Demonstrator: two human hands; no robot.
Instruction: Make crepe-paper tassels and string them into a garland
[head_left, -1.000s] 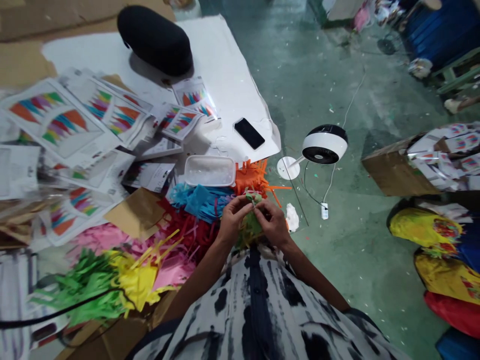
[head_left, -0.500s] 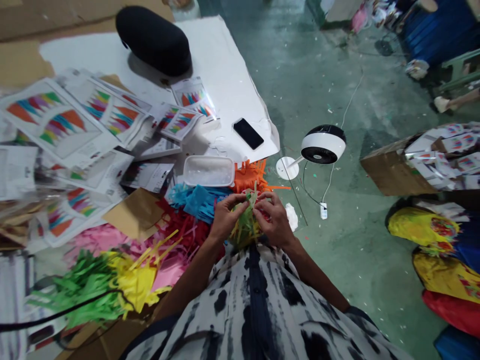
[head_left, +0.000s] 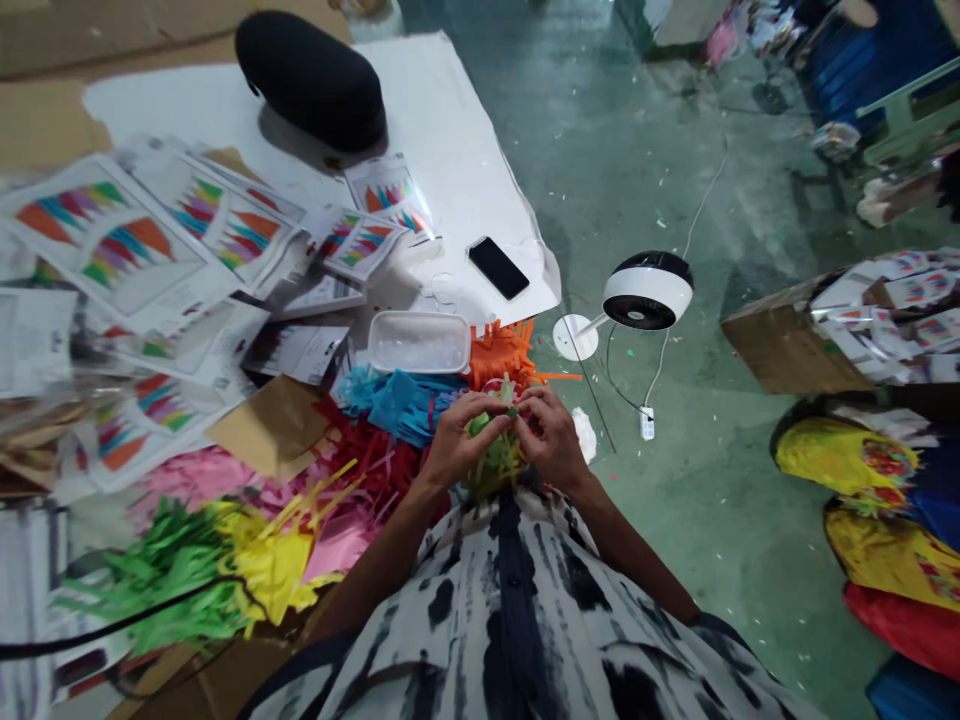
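Note:
My left hand and my right hand meet close to my body, fingertips pinched on a light green paper tassel. Its strips hang down between my hands and a short piece sticks up above the fingertips. Fringed blue paper lies just left of my left hand. Behind my fingers is fringed orange paper. Red paper strips lie beside my left forearm. A white plastic tub stands beyond the blue paper.
Printed tassel packets cover the table's left side, with yellow and green fringes nearer me. A phone and black case lie farther back. A fan and carton stand at right.
My fingertips have come closer together on the green tassel, and my left fingers have shifted over it. At the far right edge, a person's foot and leg have changed position.

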